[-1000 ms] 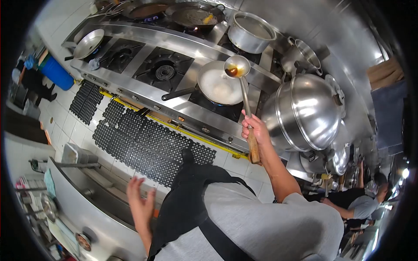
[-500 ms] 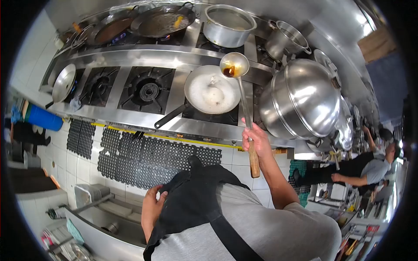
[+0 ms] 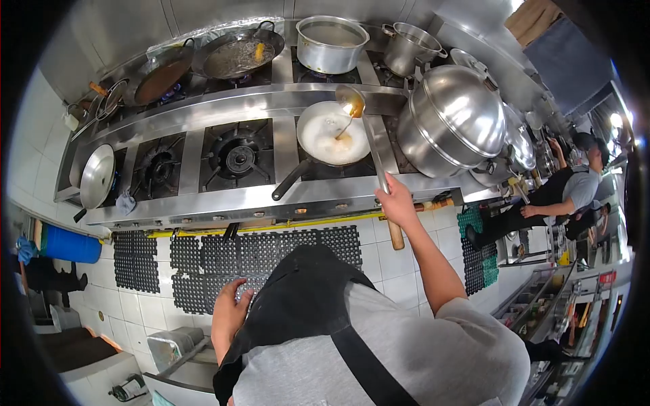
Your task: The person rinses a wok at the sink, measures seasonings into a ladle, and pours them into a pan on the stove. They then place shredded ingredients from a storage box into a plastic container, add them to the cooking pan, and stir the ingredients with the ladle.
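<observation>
tips the ladle (image 3: 376, 152) over the frying pan (image 3: 305, 118), pouring brown liquid (image 3: 355, 107) in; slants its long axis to the pan's near right, wrapped by the nearer right hand (image 3: 397, 201); shows the left hand (image 3: 231, 314) half-curled, seemingly empty, near-left of the pan.

The steel ladle (image 3: 376, 152), wooden-gripped, is tilted above the frying pan (image 3: 292, 180). A thin stream of brown liquid (image 3: 346, 127) runs from its bowl into the white, frothy contents (image 3: 317, 132), where a tan patch shows. The pan rests on the stove (image 3: 191, 159), dark handle angled frontward.
</observation>
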`<state>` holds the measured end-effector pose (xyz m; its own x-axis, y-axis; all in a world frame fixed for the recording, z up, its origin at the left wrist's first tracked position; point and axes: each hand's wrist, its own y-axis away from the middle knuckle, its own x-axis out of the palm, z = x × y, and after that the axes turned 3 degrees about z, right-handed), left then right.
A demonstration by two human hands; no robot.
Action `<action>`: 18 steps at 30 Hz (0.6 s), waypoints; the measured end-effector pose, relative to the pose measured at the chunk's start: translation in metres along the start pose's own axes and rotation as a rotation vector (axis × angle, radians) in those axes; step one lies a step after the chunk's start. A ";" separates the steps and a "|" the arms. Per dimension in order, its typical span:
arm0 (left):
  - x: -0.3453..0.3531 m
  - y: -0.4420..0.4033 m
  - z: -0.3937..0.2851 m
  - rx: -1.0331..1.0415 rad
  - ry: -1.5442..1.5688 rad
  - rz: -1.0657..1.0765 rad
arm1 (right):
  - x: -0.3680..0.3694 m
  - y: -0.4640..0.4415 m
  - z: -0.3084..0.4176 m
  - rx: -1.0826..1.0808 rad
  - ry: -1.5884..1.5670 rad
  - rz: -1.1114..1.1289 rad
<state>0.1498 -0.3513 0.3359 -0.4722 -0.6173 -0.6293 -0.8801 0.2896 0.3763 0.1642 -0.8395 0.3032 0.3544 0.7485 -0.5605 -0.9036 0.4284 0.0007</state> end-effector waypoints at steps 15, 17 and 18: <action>-0.014 0.016 0.129 -0.074 0.133 0.127 | 0.063 -0.031 0.035 0.773 -1.635 0.275; -0.012 0.011 0.129 -0.079 0.159 0.142 | 0.058 -0.031 0.042 0.779 -1.595 0.304; -0.012 0.009 0.127 -0.063 0.169 0.137 | 0.055 -0.031 0.044 0.783 -1.575 0.317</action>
<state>0.1409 -0.2480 0.2606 -0.5677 -0.6905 -0.4483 -0.8006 0.3363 0.4959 0.2225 -0.7895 0.3087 0.5032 0.3705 0.7807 -0.8290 -0.0483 0.5572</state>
